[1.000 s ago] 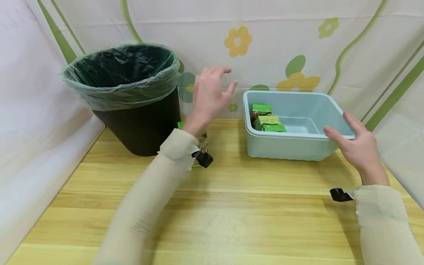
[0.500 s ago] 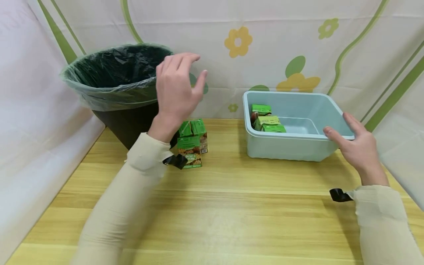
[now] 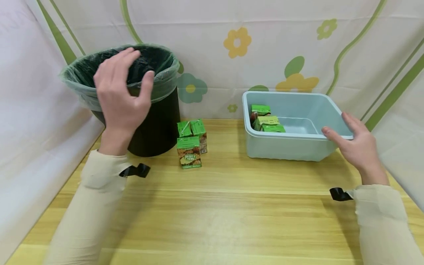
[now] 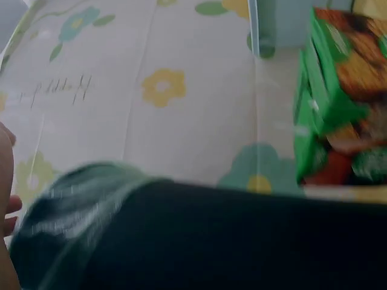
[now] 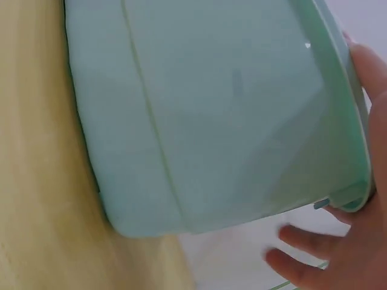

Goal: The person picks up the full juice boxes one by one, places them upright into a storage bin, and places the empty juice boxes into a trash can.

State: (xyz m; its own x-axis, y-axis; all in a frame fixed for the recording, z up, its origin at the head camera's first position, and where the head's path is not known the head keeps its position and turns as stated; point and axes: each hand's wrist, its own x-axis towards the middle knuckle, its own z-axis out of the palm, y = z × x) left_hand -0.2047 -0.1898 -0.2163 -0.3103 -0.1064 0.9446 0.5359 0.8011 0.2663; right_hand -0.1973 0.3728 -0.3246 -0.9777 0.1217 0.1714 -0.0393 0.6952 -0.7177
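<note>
My left hand (image 3: 120,97) is raised in front of the black trash can (image 3: 154,129), fingers spread from the thumb and nothing held. Its fingertips overlap the mouth of the green plastic liner (image 3: 165,82) in the head view; contact cannot be told. To the can's right stand several small green-topped snack boxes (image 3: 189,152) with brown food pictures. My right hand (image 3: 359,147) grips the right front corner of the pale blue plastic bin (image 3: 285,145), thumb over the rim. In the right wrist view some of its fingers (image 5: 308,240) hang free below the bin's corner.
More green boxes (image 3: 266,121) lie inside the bin's left end. A flower-printed cloth (image 3: 212,44) hangs behind, with white cloth (image 3: 26,129) along the left. Everything stands on a wooden table (image 3: 225,213).
My left hand has swept left, from beside the trash can to its front, uncovering the boxes on the table. The right hand and the bin have stayed in place.
</note>
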